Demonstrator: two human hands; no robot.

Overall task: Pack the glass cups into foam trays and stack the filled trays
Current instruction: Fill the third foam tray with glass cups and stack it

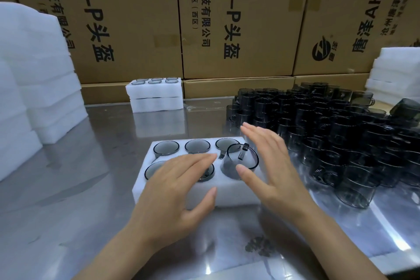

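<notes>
I see two filled trays (156, 95) stacked, the near foam tray (227, 193) nearly full, both hands (175, 188) released, many loose cups (341, 132) left.

A shiny metal worktop (91, 188) is carrying a foam tray (227, 193) near the front, two stacked filled trays (155, 95) at the back, piles of foam (34, 98) on the left and crowded dark glass cups (341, 134) on the right.

I'm looking at a packing station in a warehouse: printed cardboard cartons (238, 18) walled up behind a steel table (68, 188), white foam stacks (34, 75) at its left end, massed dark glass cups (341, 132) on its right
</notes>
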